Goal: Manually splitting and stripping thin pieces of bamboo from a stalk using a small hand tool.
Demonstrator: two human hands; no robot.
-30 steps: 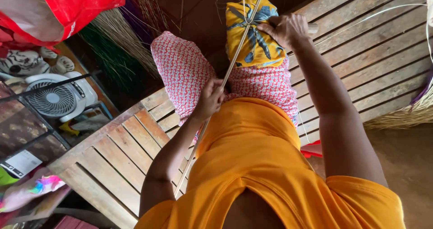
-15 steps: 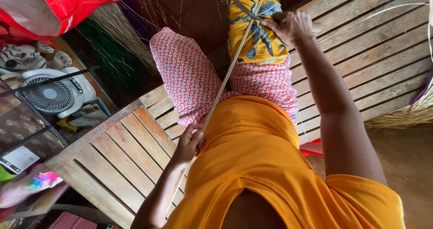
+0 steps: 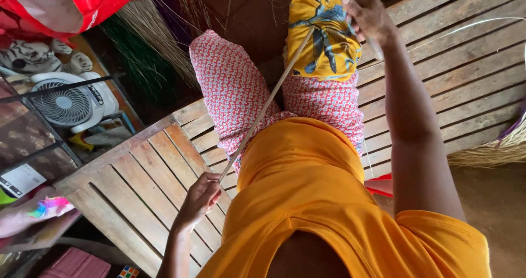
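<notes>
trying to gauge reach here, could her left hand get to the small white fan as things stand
Probably not without leaning. The left hand grips the end of the thin cane strip over the slatted bench, and the white fan sits beyond the bench edge behind a dark metal bar.

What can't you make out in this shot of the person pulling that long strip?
- What the right hand grips: its own fingers hide it.
- The strip's far end: lost against the yellow cloth on the knee.
- The left hand's grip: the fingers curl over it.
- The red bag: cut by the top edge.
</notes>
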